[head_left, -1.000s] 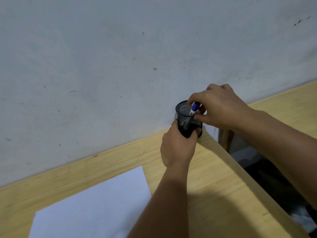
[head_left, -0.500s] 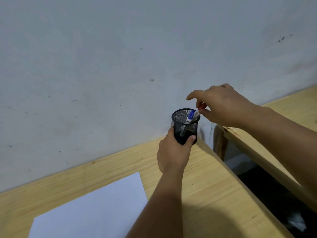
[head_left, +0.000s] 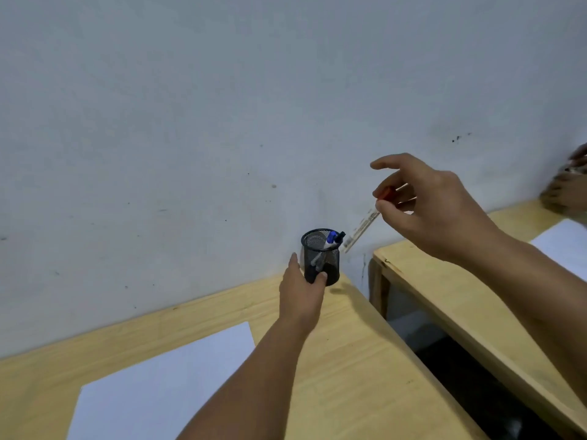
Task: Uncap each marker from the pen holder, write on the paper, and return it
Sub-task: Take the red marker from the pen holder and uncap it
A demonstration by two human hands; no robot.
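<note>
A black mesh pen holder (head_left: 320, 258) stands at the far right corner of the wooden desk (head_left: 349, 360), against the wall. My left hand (head_left: 301, 293) grips its lower part. A blue-capped marker (head_left: 330, 239) and a dark-capped one lean inside it. My right hand (head_left: 428, 204) is raised up and to the right of the holder, pinching a red-capped marker (head_left: 362, 230) by its cap end; the white barrel slants down toward the holder's rim, clear of it. A white sheet of paper (head_left: 158, 385) lies on the desk at lower left.
A grey wall rises directly behind the desk. A gap with dark floor separates this desk from a second wooden desk (head_left: 460, 312) on the right, which carries another white sheet (head_left: 565, 249). Another person's hands (head_left: 568, 182) show at the right edge.
My right hand has lifted the red-capped marker out of the holder, up and to the right. The left hand keeps its hold on the holder. The camera has tilted, showing more of the right desk.
</note>
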